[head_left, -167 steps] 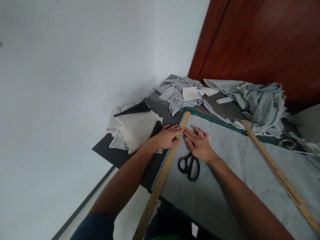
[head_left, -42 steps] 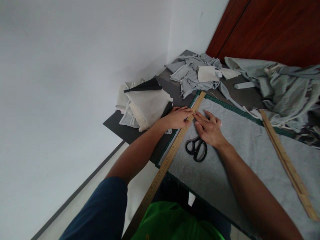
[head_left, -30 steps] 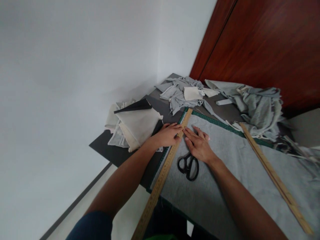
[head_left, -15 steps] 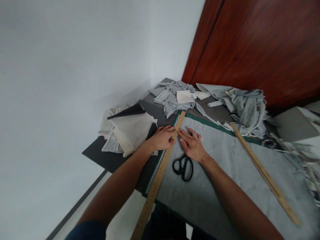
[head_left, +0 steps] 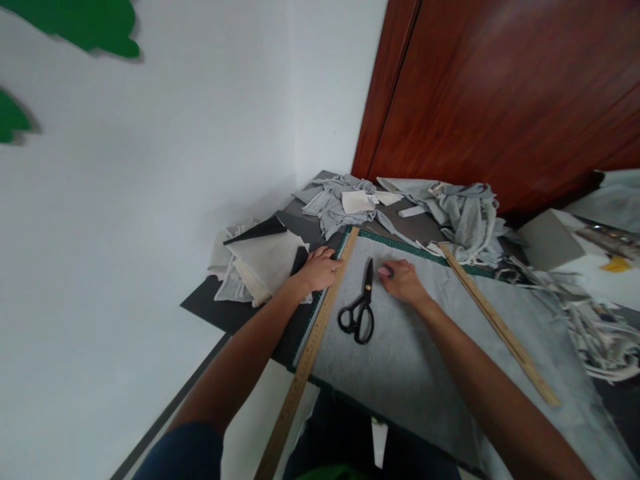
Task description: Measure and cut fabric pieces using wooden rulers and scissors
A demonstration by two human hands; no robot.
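Head view: your surface [head_left: 235, 313] carries a grey cloth [head_left: 425, 347] spread over a green-edged mat [head_left: 400, 241]. Along the cloth's left edge lies a long wooden ruler [head_left: 310, 347]; a second ruler [head_left: 500, 327] lies aslant at the right. Your left hand [head_left: 320, 270] rests flat, fingers together, against the first ruler's far end. Black scissors [head_left: 357, 310] lie shut on the cloth between your hands. Your right hand [head_left: 403, 280] rests on the cloth, fingers curled around a small pink piece [head_left: 384, 271].

left hand [head_left: 319, 270]: flat, palm down, arm extended | right hand [head_left: 403, 281]: loosely curled, palm down
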